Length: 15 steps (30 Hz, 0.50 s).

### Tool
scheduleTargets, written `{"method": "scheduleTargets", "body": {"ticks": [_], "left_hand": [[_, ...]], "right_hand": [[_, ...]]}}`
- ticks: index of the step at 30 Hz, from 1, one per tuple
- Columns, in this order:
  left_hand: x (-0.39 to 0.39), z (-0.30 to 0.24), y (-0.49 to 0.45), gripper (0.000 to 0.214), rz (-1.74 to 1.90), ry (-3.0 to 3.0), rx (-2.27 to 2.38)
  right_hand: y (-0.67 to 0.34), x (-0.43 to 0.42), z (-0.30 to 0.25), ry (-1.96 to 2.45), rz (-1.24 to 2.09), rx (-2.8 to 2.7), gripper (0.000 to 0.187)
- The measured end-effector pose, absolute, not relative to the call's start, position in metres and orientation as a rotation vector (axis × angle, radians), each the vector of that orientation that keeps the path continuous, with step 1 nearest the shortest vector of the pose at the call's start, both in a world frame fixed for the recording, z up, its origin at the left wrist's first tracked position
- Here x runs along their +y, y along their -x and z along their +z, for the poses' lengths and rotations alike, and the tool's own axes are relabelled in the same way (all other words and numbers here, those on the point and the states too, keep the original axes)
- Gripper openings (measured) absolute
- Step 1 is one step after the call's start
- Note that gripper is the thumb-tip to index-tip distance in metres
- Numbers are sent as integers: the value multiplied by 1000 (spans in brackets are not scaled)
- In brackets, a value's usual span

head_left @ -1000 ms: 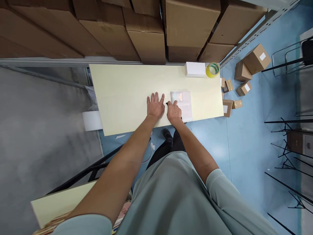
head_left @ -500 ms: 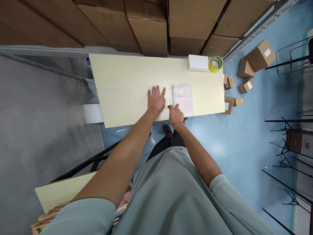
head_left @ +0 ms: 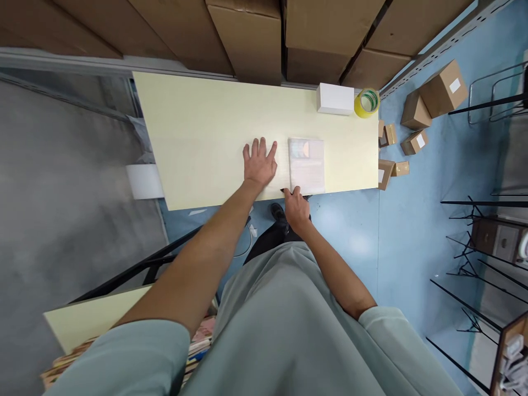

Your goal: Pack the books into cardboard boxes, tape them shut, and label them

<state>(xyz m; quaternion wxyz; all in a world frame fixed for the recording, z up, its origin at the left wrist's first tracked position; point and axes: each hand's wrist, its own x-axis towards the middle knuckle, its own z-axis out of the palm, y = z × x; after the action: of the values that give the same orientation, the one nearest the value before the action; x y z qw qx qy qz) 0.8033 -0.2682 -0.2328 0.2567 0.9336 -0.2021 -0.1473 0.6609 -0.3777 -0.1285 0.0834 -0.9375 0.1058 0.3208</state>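
My left hand (head_left: 259, 164) lies flat on the pale yellow tabletop (head_left: 198, 132), its fingers spread. To its right, a short gap away, is a thin, pale rectangular item (head_left: 307, 168) with a small picture near its top; it looks like a book or a wrapped packet. My right hand (head_left: 297, 210) is closed at the table's near edge, just below that item. From its left side pokes the dark tip of a small black tool (head_left: 282, 191). The fingers hide the rest, so its kind does not show.
A white box (head_left: 335, 99) and a roll of yellow tape (head_left: 367, 103) stand at the far right corner. Large cardboard boxes (head_left: 247, 41) line the back. Smaller cartons (head_left: 443, 91) sit on the blue floor to the right. A white roll (head_left: 145, 181) is beside the table's left end.
My right hand has drawn toward my body, down to the table's near edge, with the black tool. My left hand stays flat on the table. The whole view has shifted slightly.
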Motion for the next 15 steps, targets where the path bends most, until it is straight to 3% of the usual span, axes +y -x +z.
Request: {"method": "scheduleTargets", "body": {"ticks": [15], "left_hand": [[-259,-239,-801,68,-300,-2511,-410]], "right_hand": [[-645,-399,-93,2514,1159,277,44]]}}
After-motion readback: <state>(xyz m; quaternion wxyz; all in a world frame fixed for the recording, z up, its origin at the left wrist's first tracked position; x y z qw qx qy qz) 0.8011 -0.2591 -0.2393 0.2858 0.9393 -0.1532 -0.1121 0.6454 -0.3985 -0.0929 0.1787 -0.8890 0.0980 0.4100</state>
